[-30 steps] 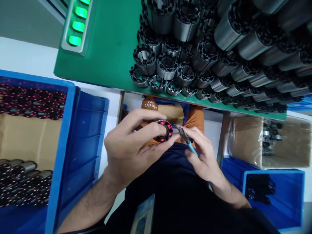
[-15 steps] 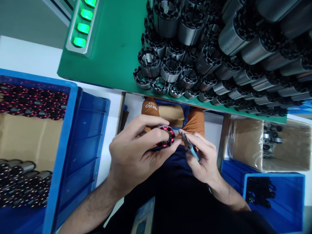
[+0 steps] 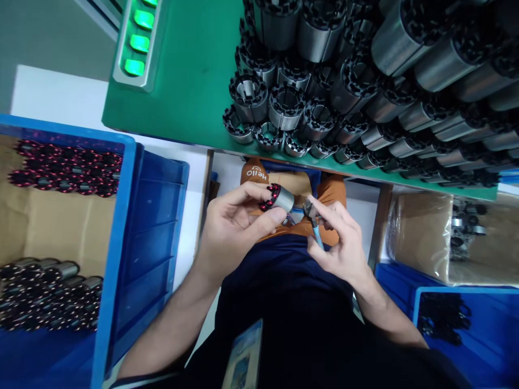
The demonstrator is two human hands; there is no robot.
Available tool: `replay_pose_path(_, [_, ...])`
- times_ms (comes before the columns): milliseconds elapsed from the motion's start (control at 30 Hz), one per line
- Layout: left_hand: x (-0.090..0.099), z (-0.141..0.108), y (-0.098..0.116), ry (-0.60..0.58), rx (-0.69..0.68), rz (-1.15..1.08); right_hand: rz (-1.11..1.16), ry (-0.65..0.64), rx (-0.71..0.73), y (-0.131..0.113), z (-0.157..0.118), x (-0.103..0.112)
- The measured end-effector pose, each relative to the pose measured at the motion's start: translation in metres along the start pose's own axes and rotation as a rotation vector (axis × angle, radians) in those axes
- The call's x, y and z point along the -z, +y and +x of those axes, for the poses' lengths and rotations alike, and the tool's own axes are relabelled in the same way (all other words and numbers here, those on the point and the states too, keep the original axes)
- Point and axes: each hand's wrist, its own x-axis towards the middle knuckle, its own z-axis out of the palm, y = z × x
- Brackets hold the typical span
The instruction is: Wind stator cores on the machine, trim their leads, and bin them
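Between the thumb and fingers of my left hand (image 3: 233, 229) is a motor stator (image 3: 284, 199), a silver cylinder with a black toothed end wound in red wire. It lies on its side, the wound end toward my palm. My right hand (image 3: 340, 235) grips cutting pliers (image 3: 316, 229) with light blue handles, their dark jaws pointing up and away from me. A small gap separates the pliers from the stator. Both hands are above my lap, just below the green table's near edge.
Rows of unwound stators (image 3: 286, 105) stand stacked on the green table (image 3: 194, 81). At left, a blue crate (image 3: 117, 243) holds red-wound stators and cardboard. On the right are a plastic-wrapped carton (image 3: 421, 232) and a blue bin (image 3: 486, 329) with black parts.
My left hand has turned the stator from wound end facing up to lying sideways, its silver side showing. The pliers have moved slightly away from it and now point more upright.
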Motion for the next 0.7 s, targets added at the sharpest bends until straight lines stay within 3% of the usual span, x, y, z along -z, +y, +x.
replay_pose_path(333, [-0.021,0.001,0.008,-0.022,0.223,-0.237,-0.117,0.115,0.167,-0.006,0.0,-0.004])
replay_pose_path(700, [-0.024,0.002,-0.004,-0.08,0.236,-0.316,-0.086,0.118,0.191,-0.003,-0.001,-0.004])
